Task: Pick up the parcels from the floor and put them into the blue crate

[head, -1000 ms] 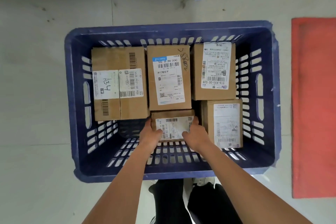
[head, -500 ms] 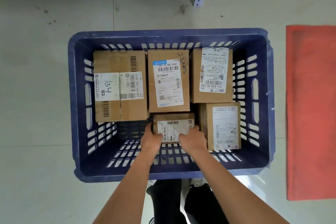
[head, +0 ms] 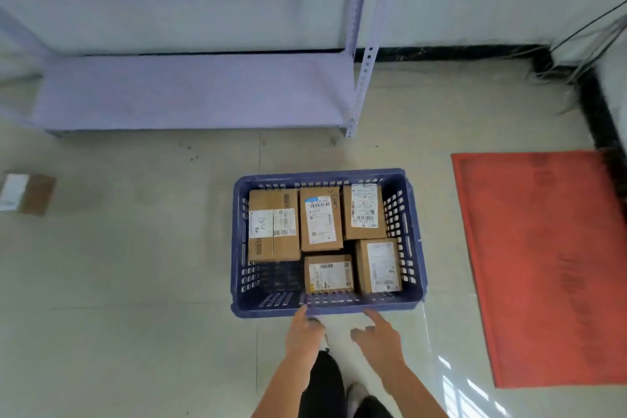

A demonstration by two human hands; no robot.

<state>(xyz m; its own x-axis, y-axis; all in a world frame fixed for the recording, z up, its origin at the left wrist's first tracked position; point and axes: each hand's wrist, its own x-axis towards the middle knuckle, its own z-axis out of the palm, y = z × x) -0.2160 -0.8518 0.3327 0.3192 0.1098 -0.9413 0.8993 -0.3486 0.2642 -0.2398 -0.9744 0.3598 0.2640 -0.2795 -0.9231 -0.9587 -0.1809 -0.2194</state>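
Sitting on the floor is the blue crate, in which five parcels are being held label-up, three along the far wall and two at the near right, with the near-left corner bare. Both hands are being held just outside the near rim, the left hand with its grip spread and fingertips touching the rim, the right hand with its grip spread and empty, one finger pointing at the crate. One more parcel is lying on the floor far to the left, well apart from the crate, while a red mat is lying to the right and a shelf is standing beyond.
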